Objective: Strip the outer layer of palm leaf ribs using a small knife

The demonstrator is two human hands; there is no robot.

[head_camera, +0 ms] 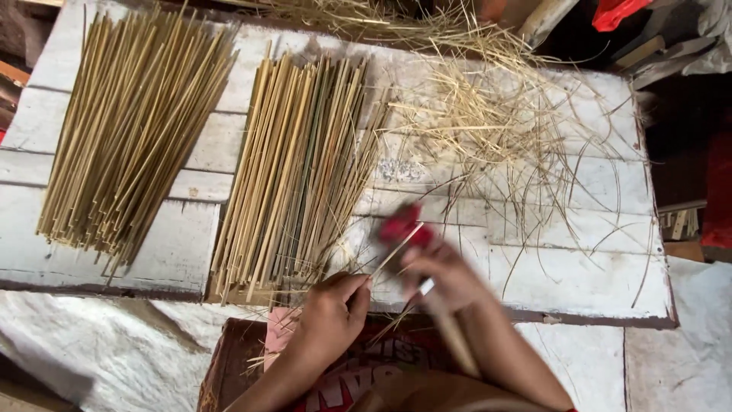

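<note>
My left hand [329, 313] pinches one thin bamboo stick [396, 255] near the front edge of the white plank table [587, 252]. My right hand [442, 278] is blurred with motion and grips a tool with a red handle [400, 225] and a pale wooden shaft, its blade against the stick. Just left of my hands lies a fanned pile of bamboo sticks [293, 172]. A second, similar pile [133, 126] lies further left.
Loose curly bamboo shavings [496, 122] cover the table's right and far side. A brown cloth with red print [358, 374] lies over my lap. White sheeting [99, 358] covers the ground below the table. Red objects [618, 11] sit at the top right.
</note>
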